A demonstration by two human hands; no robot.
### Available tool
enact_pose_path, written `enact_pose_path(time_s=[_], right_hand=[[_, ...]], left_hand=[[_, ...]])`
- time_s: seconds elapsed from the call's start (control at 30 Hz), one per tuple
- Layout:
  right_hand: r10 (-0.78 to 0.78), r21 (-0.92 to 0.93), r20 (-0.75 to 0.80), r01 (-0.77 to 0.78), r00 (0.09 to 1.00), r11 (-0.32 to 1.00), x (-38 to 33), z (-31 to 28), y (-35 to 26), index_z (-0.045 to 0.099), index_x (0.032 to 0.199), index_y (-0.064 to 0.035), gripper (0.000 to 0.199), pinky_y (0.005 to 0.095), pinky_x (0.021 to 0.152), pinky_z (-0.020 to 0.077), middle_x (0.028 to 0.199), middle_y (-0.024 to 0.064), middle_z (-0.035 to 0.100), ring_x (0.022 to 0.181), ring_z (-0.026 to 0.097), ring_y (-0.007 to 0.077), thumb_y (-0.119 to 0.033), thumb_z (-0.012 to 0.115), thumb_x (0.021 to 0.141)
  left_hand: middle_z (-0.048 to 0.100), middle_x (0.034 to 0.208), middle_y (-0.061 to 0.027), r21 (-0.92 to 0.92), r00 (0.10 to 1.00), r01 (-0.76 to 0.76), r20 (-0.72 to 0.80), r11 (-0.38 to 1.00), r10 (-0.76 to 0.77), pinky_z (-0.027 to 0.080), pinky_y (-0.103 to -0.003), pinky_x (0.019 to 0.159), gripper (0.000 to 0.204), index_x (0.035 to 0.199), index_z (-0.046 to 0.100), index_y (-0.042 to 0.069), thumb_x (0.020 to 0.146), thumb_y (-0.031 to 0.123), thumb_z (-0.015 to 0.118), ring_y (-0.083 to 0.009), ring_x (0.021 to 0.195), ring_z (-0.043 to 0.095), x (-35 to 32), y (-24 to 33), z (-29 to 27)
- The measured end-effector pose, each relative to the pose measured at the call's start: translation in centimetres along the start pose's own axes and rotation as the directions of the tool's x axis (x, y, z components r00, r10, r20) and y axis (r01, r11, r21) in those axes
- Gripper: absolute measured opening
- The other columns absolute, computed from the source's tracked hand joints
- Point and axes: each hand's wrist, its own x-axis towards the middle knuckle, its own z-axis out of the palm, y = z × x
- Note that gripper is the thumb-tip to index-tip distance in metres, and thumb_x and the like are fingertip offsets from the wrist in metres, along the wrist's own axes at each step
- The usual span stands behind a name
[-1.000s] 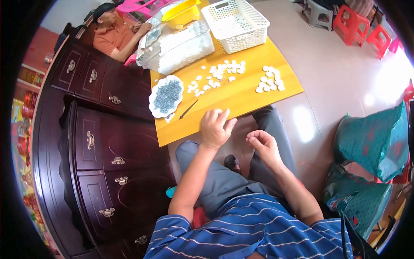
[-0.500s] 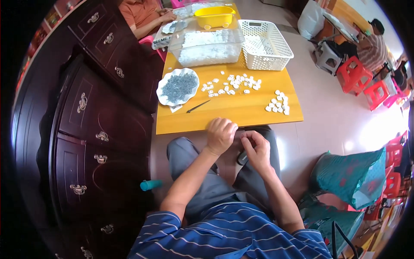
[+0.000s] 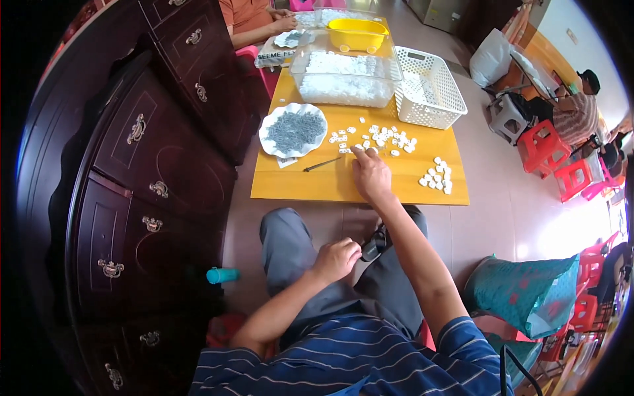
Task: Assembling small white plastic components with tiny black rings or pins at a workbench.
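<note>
Over the table, my right hand point(image 3: 371, 175) reaches forward with its fingers stretched out. Its fingertips are at the near edge of a loose spread of small white plastic pieces point(image 3: 380, 135); no held piece shows. My left hand point(image 3: 337, 259) is low above my lap, its fingers closed together; whatever they may hold is too small or hidden. A smaller group of white pieces point(image 3: 437, 177) lies to the right of my right hand. To the left, a white scalloped dish point(image 3: 265, 146) holds many small grey metal parts point(image 3: 295, 132). A thin dark tool point(image 3: 321, 164) lies in front of the dish.
Behind the pieces stand a clear bin point(image 3: 343, 99) full of white parts, a yellow tub point(image 3: 356, 34) and a white perforated basket point(image 3: 432, 117). Dark drawers point(image 3: 132, 145) line the left. A person in orange point(image 3: 247, 23) works at the far left. Green bags point(image 3: 522, 290) stand at right.
My right hand has moved from above my lap forward to the white pieces. My left hand has drawn back from the table edge to my lap. The view has shifted slightly.
</note>
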Motion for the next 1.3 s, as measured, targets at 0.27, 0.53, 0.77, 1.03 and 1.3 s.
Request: enact_pose_path(time_s=[0.27, 0.53, 0.77, 1.03, 1.3], right_hand=[[-0.005, -0.136, 0.138, 0.024, 0.990, 0.990, 0.7, 1.6, 0.6, 0.069, 0.119, -0.0179, 0.031, 0.0456, 0.073, 0.0593, 0.105, 0.0163, 0.066, 0.090, 0.071, 0.0346, -0.013, 0.063, 0.088], [0.096, -0.087, 0.065, -0.091, 0.993, 0.992, -2.5, -0.4, 0.8, 0.072, 0.090, -0.0141, 0.009, 0.0477, 0.076, 0.0557, 0.093, 0.0117, 0.066, 0.091, 0.068, 0.0368, -0.022, 0.068, 0.089], [0.084, 0.037, -0.054, -0.082, 0.995, 0.996, -3.4, -0.9, 1.5, 0.067, 0.082, -0.0108, 0.013, 0.0487, 0.069, 0.0555, 0.088, 0.0117, 0.066, 0.082, 0.068, 0.0373, -0.023, 0.069, 0.087], [0.168, 0.077, 0.099, -0.176, 0.981, 0.981, -1.8, -1.8, 1.6, 0.070, 0.090, -0.0103, 0.014, 0.0487, 0.075, 0.0567, 0.094, 0.0143, 0.070, 0.086, 0.069, 0.0392, -0.024, 0.068, 0.088], [0.175, -0.051, 0.118, -0.170, 0.977, 0.984, -2.0, -0.8, 1.8, 0.065, 0.093, -0.0079, 0.019, 0.0505, 0.075, 0.0560, 0.097, 0.0173, 0.069, 0.087, 0.069, 0.0398, -0.027, 0.062, 0.093]], left_hand=[[0.068, 0.085, -0.0079, 0.027, 0.997, 0.031, 0.065, 0.999, -0.032, 0.055, -0.045, 0.069, 0.009, 0.086, 0.068, 0.011, 0.090, 0.018, 0.072, -0.0331, 0.080, 0.069, -0.1, -1.8, 0.4], [0.069, 0.085, -0.0084, 0.048, 0.996, 0.035, 0.082, 0.998, -0.039, 0.056, -0.044, 0.070, 0.010, 0.085, 0.069, 0.010, 0.089, 0.019, 0.072, -0.0336, 0.079, 0.069, 0.4, -2.9, 0.6], [0.069, 0.086, -0.0089, 0.002, 0.995, 0.042, 0.088, 0.999, -0.042, 0.055, -0.046, 0.068, 0.011, 0.085, 0.070, 0.011, 0.089, 0.021, 0.071, -0.0344, 0.079, 0.068, 0.0, -3.8, 1.2], [0.070, 0.087, -0.0093, 0.007, 0.995, 0.041, 0.090, 0.999, -0.041, 0.056, -0.045, 0.069, 0.010, 0.085, 0.071, 0.012, 0.089, 0.021, 0.072, -0.0345, 0.080, 0.069, 0.2, -3.9, 0.7], [0.070, 0.085, -0.0103, -0.013, 0.996, 0.026, 0.089, 1.000, -0.025, 0.055, -0.045, 0.068, 0.010, 0.087, 0.070, 0.011, 0.089, 0.020, 0.072, -0.0344, 0.080, 0.069, 0.1, -4.4, 1.1]])
